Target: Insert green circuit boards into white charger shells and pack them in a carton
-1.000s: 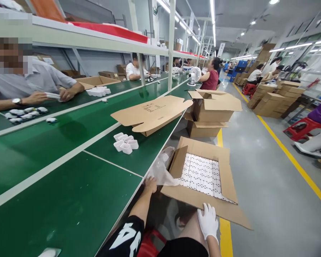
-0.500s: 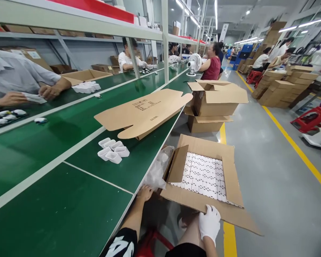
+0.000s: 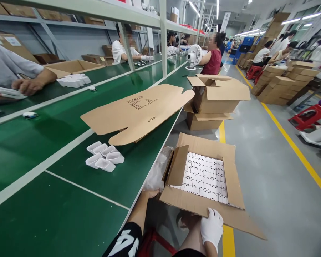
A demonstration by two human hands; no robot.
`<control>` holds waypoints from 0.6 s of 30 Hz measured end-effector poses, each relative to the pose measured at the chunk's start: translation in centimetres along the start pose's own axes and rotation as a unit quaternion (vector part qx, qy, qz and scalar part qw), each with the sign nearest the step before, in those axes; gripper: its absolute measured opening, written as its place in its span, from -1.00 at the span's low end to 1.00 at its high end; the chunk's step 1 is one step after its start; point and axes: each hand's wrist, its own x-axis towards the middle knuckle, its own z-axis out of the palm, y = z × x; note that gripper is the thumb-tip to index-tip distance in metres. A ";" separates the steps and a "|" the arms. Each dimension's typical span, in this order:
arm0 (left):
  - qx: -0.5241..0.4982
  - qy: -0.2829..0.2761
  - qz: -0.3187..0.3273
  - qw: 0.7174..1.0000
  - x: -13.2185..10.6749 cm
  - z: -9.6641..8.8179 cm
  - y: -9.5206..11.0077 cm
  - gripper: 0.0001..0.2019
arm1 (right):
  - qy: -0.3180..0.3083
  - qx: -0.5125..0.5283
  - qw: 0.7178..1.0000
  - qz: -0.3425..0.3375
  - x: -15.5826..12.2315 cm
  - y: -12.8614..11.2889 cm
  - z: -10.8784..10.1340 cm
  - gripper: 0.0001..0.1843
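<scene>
An open cardboard box (image 3: pixel 235 178), packed with rows of white plastic pieces (image 3: pixel 203 175), sits low to the right of the green conveyor, its flaps folded out. My right hand (image 3: pixel 212 226), in a white glove, grips the edge of its near flap with the fingers bent over it. My bare left hand (image 3: pixel 150 193) reaches to the box's near left corner, under a clear plastic bag (image 3: pixel 157 171); its fingers are mostly hidden. On the green conveyor (image 3: pixel 77 200) lie several white hollow plastic shells (image 3: pixel 105 164), with a flattened printed carton (image 3: pixel 139 110) behind them.
Two stacked open cartons (image 3: pixel 219 100) stand beyond the box. A white fan (image 3: pixel 194 56) is on the line's edge. Across the belt a person in a grey shirt (image 3: pixel 13 64) handles white pieces. A red stool (image 3: pixel 155 242) is below me; a metal post (image 3: pixel 163 39) rises from the line.
The view has shifted slightly, so the shells and carton appear nearer and further left. My left hand has slid in a little towards the box corner. My right hand stays on the flap.
</scene>
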 end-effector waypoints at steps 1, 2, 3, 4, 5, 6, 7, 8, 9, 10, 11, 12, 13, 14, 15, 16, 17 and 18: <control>0.000 0.002 -0.010 1.000 -0.1 0.1 0.2 -0.67 | -0.001 -0.001 1.000 0.001 0.0 -0.1 -0.1 -0.53; 0.001 0.005 -0.025 1.000 -0.4 0.2 0.5 -0.67 | -0.002 -0.001 1.000 0.002 0.0 -0.1 -0.1 -0.52; 0.002 0.013 -0.039 0.999 -0.7 0.3 0.9 -0.68 | -0.002 -0.003 1.000 0.002 0.0 -0.1 -0.1 -0.52; 0.000 0.030 -0.047 0.998 -1.0 0.5 1.4 -0.68 | -0.002 -0.005 1.000 0.003 0.0 -0.1 -0.1 -0.52; -0.002 0.051 -0.049 0.998 -1.3 0.7 1.9 -0.69 | -0.002 -0.007 1.000 0.004 0.0 -0.1 -0.1 -0.52; -0.006 0.070 -0.045 0.997 -1.6 1.0 2.4 -0.68 | -0.001 -0.010 1.000 0.004 0.0 -0.1 -0.1 -0.51; -0.010 0.084 -0.034 0.996 -1.8 1.2 2.8 -0.65 | -0.001 -0.012 1.000 0.004 0.0 0.0 -0.1 -0.51; -0.015 0.091 -0.018 0.996 -1.9 1.3 3.0 -0.62 | -0.001 -0.014 1.000 0.002 -0.1 0.0 -0.1 -0.50; -0.021 0.088 0.000 0.996 -1.9 1.4 3.0 -0.60 | -0.001 -0.015 1.000 0.000 -0.1 0.0 -0.1 -0.50; -0.026 0.076 0.016 0.997 -1.9 1.3 2.8 -0.58 | -0.002 -0.016 1.000 -0.002 -0.1 0.0 -0.1 -0.50; -0.031 0.058 0.028 0.997 -1.7 1.3 2.4 -0.58 | -0.003 -0.016 1.000 -0.003 -0.1 0.0 -0.1 -0.50; -0.035 0.038 0.035 0.998 -1.5 1.2 1.8 -0.58 | -0.003 -0.015 1.000 -0.004 -0.1 0.0 -0.1 -0.50; -0.040 0.020 0.038 0.998 -1.3 1.1 1.3 -0.59 | -0.004 -0.014 1.000 -0.003 -0.1 0.0 -0.2 -0.50; -0.044 0.006 0.035 0.998 -1.1 1.0 0.7 -0.59 | -0.003 -0.012 1.000 -0.002 -0.1 0.0 -0.2 -0.50; -0.048 -0.001 0.029 0.998 -0.9 1.1 0.3 -0.58 | -0.003 -0.010 1.000 0.000 -0.1 0.0 -0.2 -0.50; -0.052 -0.003 0.017 0.998 -0.7 1.2 -0.1 -0.57 | -0.002 -0.008 1.000 0.001 0.0 0.0 -0.2 -0.50; -0.058 0.000 0.001 0.998 -0.6 1.4 -0.3 -0.56 | -0.001 -0.007 1.000 0.001 0.0 -0.1 -0.3 -0.50; -0.062 0.006 -0.016 0.998 -0.5 1.6 -0.4 -0.57 | 0.000 -0.006 1.000 0.000 0.0 -0.1 -0.3 -0.50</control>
